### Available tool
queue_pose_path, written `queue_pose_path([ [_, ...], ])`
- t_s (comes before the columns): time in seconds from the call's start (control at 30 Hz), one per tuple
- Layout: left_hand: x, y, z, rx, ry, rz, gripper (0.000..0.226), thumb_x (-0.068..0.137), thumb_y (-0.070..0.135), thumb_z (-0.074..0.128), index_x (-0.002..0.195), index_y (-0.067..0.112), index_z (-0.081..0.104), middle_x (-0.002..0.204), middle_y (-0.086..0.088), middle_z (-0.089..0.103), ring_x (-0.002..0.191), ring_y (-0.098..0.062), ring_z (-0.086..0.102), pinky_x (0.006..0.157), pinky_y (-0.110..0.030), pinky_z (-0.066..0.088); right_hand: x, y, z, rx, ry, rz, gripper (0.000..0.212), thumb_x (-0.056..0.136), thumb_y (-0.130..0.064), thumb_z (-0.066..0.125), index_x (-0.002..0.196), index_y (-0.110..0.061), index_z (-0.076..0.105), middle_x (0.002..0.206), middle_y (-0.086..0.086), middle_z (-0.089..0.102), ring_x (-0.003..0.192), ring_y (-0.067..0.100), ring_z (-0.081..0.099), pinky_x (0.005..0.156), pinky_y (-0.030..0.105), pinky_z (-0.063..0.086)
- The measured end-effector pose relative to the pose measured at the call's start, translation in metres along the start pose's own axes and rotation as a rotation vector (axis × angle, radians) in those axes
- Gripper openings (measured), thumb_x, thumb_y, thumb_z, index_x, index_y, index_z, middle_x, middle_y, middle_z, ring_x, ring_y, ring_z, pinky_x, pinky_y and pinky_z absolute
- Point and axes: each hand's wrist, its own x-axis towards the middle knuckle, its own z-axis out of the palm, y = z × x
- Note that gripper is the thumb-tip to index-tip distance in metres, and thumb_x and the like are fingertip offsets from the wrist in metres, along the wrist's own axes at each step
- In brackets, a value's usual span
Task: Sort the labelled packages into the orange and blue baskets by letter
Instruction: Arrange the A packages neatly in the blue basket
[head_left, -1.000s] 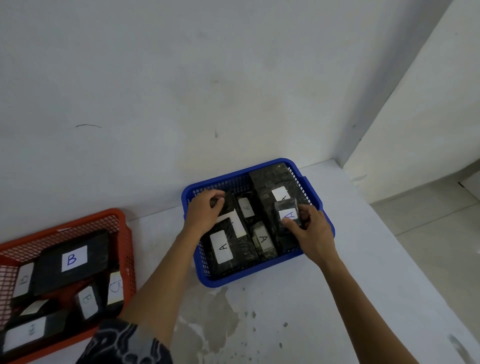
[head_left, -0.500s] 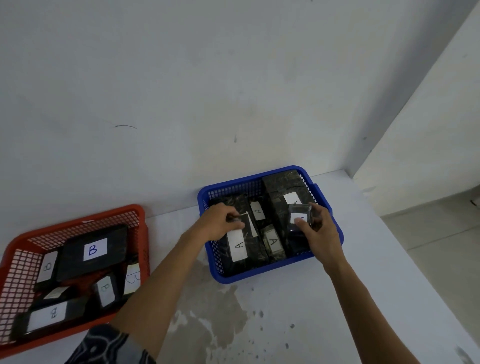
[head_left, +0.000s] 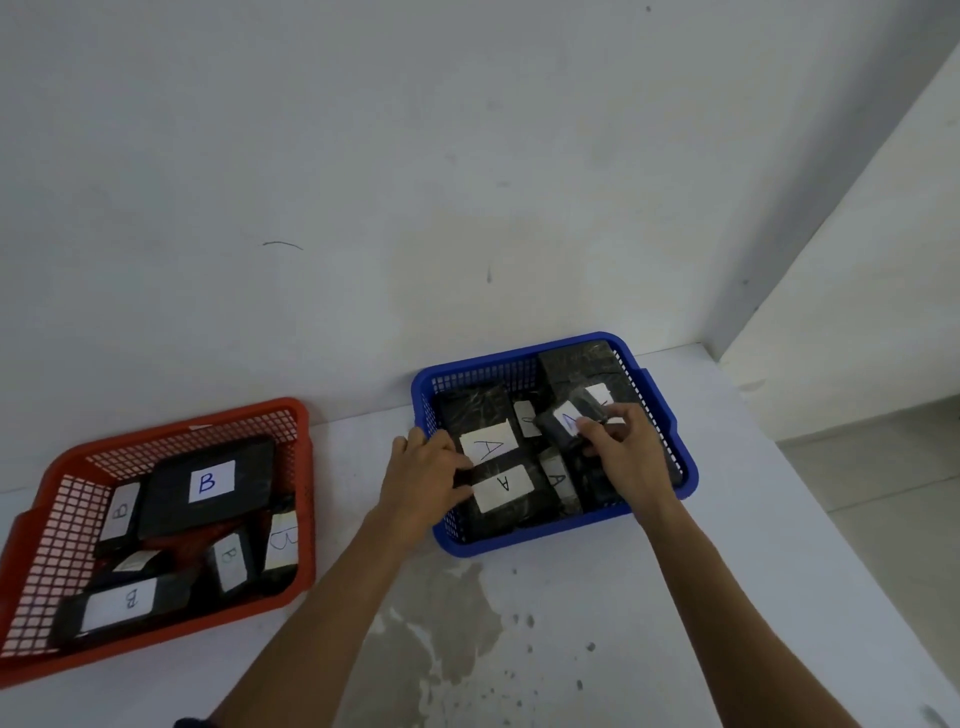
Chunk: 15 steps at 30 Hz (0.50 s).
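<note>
At far left, an orange plastic mesh basket (head_left: 47, 525) on the white tabletop (head_left: 571, 623), loaded with black wrapped packages bearing white B labels (head_left: 208, 480). Further right, a blue plastic mesh basket (head_left: 660, 415) against the wall, packed with black wrapped packages bearing white A labels (head_left: 501, 486). Left hand (head_left: 423, 480) at the blue basket's left wall, fingers curled round the left edge of the big A-labelled package nearest that wall. Right hand (head_left: 626, 452) inside the basket, fingertips pinching a small black A-labelled package (head_left: 563, 423), tilted, resting above the others, just left of the knuckles.
</note>
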Motion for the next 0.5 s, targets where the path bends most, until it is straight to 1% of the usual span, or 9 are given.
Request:
queue_pose_path([
  [0.07, -0.002, 0.0, 0.006, 0.017, -0.001, 0.066, 0.044, 0.093, 0.046, 0.058, 0.135, 0.034, 0.057, 0.123, 0.007, 0.058, 0.106, -0.018, 0.043, 0.087, -0.032, 0.03, 0.008, -0.009, 0.02, -0.004, -0.058, -0.002, 0.035, 0.088, -0.037, 0.072, 0.114, -0.022, 0.054, 0.097, -0.001, 0.075, 0.077, 0.009, 0.074, 0.07, 0.033, 0.061],
  [0.13, -0.003, -0.002, 0.01, 0.016, 0.007, 0.106, 0.044, 0.095, 0.044, 0.055, 0.137, 0.034, 0.055, 0.124, 0.008, 0.06, 0.107, -0.018, 0.045, 0.088, -0.032, 0.029, 0.017, -0.016, 0.044, 0.014, -0.104, 0.017, 0.04, 0.088, -0.036, 0.073, 0.118, -0.016, 0.056, 0.103, 0.001, 0.073, 0.082, 0.013, 0.074, 0.074, 0.035, 0.062],
  [0.23, -0.008, -0.009, 0.012, -0.035, 0.058, 0.128, 0.039, 0.096, 0.04, 0.053, 0.134, 0.033, 0.058, 0.128, 0.009, 0.058, 0.117, -0.017, 0.045, 0.1, -0.033, 0.033, 0.031, -0.022, 0.079, 0.048, -0.094, 0.078, 0.043, 0.086, -0.036, 0.075, 0.118, -0.012, 0.059, 0.109, 0.006, 0.07, 0.094, 0.019, 0.07, 0.081, 0.037, 0.061],
  [0.27, -0.01, -0.01, 0.013, -0.052, 0.106, 0.122, 0.036, 0.095, 0.038, 0.054, 0.13, 0.032, 0.061, 0.131, 0.008, 0.056, 0.122, -0.017, 0.044, 0.105, -0.036, 0.034, 0.035, -0.022, 0.089, 0.032, -0.075, 0.086, 0.042, 0.086, -0.038, 0.075, 0.116, -0.012, 0.06, 0.109, 0.006, 0.069, 0.096, 0.019, 0.067, 0.085, 0.038, 0.058],
  [0.3, -0.011, -0.012, 0.014, -0.067, 0.167, 0.099, 0.035, 0.094, 0.036, 0.056, 0.128, 0.03, 0.062, 0.135, 0.007, 0.054, 0.128, -0.017, 0.042, 0.109, -0.04, 0.034, 0.039, -0.022, 0.098, 0.015, -0.06, 0.086, 0.041, 0.086, -0.039, 0.076, 0.114, -0.012, 0.061, 0.108, 0.005, 0.069, 0.094, 0.016, 0.065, 0.084, 0.035, 0.055],
  [0.37, -0.012, -0.014, 0.015, -0.175, 0.267, -0.026, 0.04, 0.095, 0.033, 0.056, 0.134, 0.025, 0.056, 0.146, 0.002, 0.044, 0.138, -0.019, 0.036, 0.115, -0.044, 0.031, 0.043, -0.021, 0.112, -0.017, -0.034, 0.089, 0.04, 0.085, -0.04, 0.076, 0.111, -0.013, 0.062, 0.101, 0.001, 0.068, 0.081, 0.005, 0.058, 0.071, 0.022, 0.046],
  [0.4, -0.011, -0.014, 0.015, -0.302, 0.28, -0.127, 0.048, 0.097, 0.033, 0.054, 0.143, 0.023, 0.046, 0.153, 0.0, 0.036, 0.14, -0.019, 0.033, 0.117, -0.042, 0.031, 0.043, -0.021, 0.118, -0.039, -0.025, 0.092, 0.041, 0.085, -0.04, 0.077, 0.111, -0.014, 0.062, 0.099, -0.001, 0.067, 0.078, 0.002, 0.056, 0.064, 0.019, 0.041],
  [0.47, -0.008, -0.015, 0.014, -0.626, 0.213, -0.322, 0.06, 0.101, 0.035, 0.047, 0.154, 0.02, 0.024, 0.16, -0.001, 0.024, 0.14, -0.018, 0.036, 0.114, -0.04, 0.037, 0.044, -0.018, 0.127, -0.094, -0.012, 0.089, 0.041, 0.085, -0.042, 0.076, 0.11, -0.014, 0.061, 0.099, 0.0, 0.067, 0.083, 0.01, 0.061, 0.062, 0.02, 0.042],
  [0.5, -0.006, -0.016, 0.015, -0.75, 0.154, -0.365, 0.06, 0.102, 0.035, 0.045, 0.155, 0.019, 0.02, 0.159, -0.002, 0.027, 0.136, -0.018, 0.043, 0.11, -0.039, 0.043, 0.044, -0.017, 0.13, -0.129, 0.0, 0.083, 0.041, 0.085, -0.043, 0.075, 0.11, -0.014, 0.061, 0.1, 0.001, 0.066, 0.089, 0.016, 0.064, 0.066, 0.024, 0.046],
])
